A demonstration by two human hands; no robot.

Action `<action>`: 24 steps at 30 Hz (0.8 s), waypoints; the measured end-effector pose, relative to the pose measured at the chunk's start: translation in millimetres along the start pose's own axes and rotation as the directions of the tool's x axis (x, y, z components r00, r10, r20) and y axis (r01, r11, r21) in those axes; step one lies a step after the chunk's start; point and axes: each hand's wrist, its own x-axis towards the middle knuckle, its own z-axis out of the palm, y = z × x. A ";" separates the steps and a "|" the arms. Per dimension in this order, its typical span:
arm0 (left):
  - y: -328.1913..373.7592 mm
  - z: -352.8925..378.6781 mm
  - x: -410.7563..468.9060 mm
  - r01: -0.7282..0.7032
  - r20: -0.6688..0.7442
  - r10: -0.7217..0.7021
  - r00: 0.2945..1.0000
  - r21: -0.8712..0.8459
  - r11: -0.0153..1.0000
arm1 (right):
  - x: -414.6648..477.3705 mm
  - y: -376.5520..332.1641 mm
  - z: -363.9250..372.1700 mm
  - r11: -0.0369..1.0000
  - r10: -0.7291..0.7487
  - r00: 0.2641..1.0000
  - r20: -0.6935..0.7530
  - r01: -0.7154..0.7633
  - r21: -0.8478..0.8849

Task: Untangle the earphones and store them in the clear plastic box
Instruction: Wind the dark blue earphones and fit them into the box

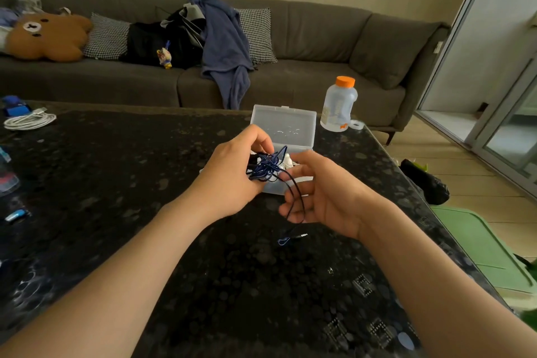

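Over the middle of the dark table (116, 183), both hands work at a knot of blue earphones (266, 169). The left hand (232, 174) clutches the bundle in curled fingers. The right hand (328, 200), at three o'clock of it, has its fingers hooked round a loose strand (the plug (300, 235) dangles at six o'clock). Just behind, at twelve o'clock, the clear plastic box (286, 125) stands open. An orange-capped bottle (338, 104) sits at two o'clock, a coiled white cable (29, 120) at ten.
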 end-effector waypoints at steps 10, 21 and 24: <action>-2.9 9.0 3.6 0.019 -0.201 0.021 0.979 0.193 0.981 | 10.5 12.0 2.6 0.937 -0.296 0.955 0.031 0.297 -0.183; 13.3 -2.6 0.7 0.201 0.090 -0.189 0.978 -0.162 0.966 | 13.0 15.3 -1.8 0.714 -0.598 0.796 -0.091 0.478 -0.512; 10.8 -0.1 3.2 0.207 0.001 -0.211 0.977 -0.208 0.956 | 14.6 15.8 -2.1 0.681 -0.654 0.748 -0.112 0.519 -0.517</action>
